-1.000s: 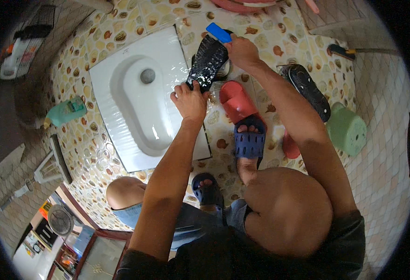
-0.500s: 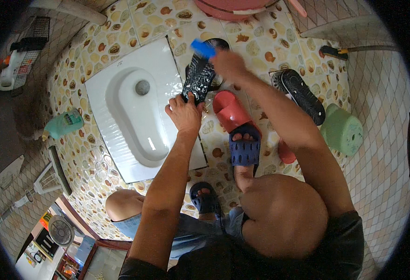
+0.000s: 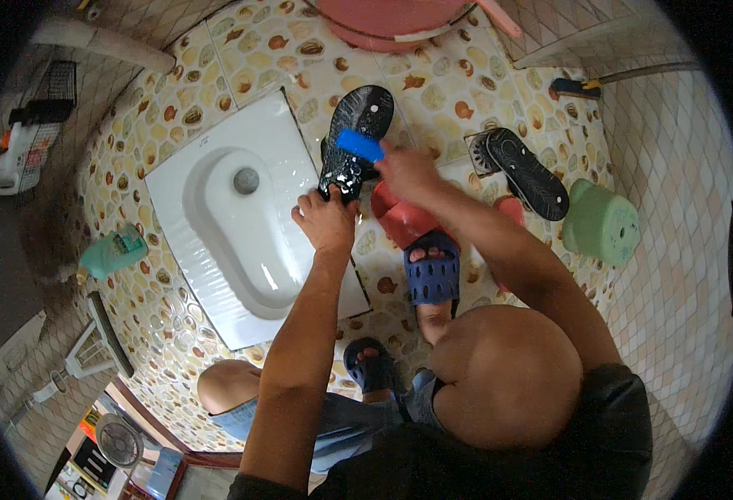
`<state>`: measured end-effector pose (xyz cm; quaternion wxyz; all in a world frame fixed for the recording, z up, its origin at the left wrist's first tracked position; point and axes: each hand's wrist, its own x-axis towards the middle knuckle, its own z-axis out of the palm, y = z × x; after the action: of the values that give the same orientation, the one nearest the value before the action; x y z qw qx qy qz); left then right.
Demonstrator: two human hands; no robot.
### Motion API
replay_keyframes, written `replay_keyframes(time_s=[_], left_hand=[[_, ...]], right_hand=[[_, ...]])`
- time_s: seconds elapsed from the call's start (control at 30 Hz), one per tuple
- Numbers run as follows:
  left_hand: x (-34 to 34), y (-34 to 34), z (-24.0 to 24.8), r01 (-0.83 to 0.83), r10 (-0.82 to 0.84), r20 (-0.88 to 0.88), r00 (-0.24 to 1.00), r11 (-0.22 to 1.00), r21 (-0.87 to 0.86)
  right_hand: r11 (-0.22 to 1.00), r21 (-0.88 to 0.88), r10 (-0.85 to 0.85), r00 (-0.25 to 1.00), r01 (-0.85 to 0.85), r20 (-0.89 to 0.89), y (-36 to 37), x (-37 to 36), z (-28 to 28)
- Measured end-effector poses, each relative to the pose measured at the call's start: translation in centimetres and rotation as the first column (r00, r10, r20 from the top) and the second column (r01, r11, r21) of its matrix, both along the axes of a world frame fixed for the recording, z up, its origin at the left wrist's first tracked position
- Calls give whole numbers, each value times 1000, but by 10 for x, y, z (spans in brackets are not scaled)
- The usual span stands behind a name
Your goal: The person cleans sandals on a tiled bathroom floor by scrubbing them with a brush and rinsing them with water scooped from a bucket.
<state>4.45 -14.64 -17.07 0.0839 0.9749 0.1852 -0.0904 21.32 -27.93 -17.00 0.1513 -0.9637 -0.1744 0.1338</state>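
Note:
A wet black slipper [image 3: 365, 110] with white suds on its sole lies beside the squat toilet. My left hand [image 3: 328, 223] grips its near end, thumb on top and fingers around the edge. Closed round a blue scrubbing brush [image 3: 358, 145], my right hand [image 3: 408, 175] has it across the middle of the sole. Whether the bristles touch the slipper is hidden. Just below my right hand is a red slipper [image 3: 400, 218], close to my foot in its blue sandal [image 3: 433, 277].
The white squat toilet [image 3: 345, 287] is at the left. Another black slipper [image 3: 533, 175] lies near a floor drain [image 3: 481, 155], by a green stool [image 3: 600, 223]. A pink basin [image 3: 391, 25] stands at the far edge. At left are a green bottle [image 3: 115, 250] and a brush [image 3: 110, 333].
My right hand has brought the blue brush from the slipper's far end back toward its middle. My left hand keeps its grip on the near end. The whole view has shifted slightly.

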Motion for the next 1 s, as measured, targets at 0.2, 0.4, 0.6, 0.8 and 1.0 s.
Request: replay_keyframes(time_s=[0.2,0.4,0.6,0.8,1.0], left_hand=[[-4,-11,-12,57,-61,99,993,998,40],[-3,-8,-10,53,-56,114,992,998,30],[-1,-4,-4,67,-70,31,997,995,70],[-8,-4,-15,92,-98,81,992,993,69],[-12,-6,-19,96,-105,111,988,992,78]], right_hand=[[986,33,-160,979,165,-125,-22,0,-11],[981,86,-158,977,172,-146,-25,38,6],[953,176,-212,957,248,-199,-12,46,31],[927,145,-356,933,345,52,-18,-33,-26],[869,177,-328,806,463,-493,-21,14,-14]])
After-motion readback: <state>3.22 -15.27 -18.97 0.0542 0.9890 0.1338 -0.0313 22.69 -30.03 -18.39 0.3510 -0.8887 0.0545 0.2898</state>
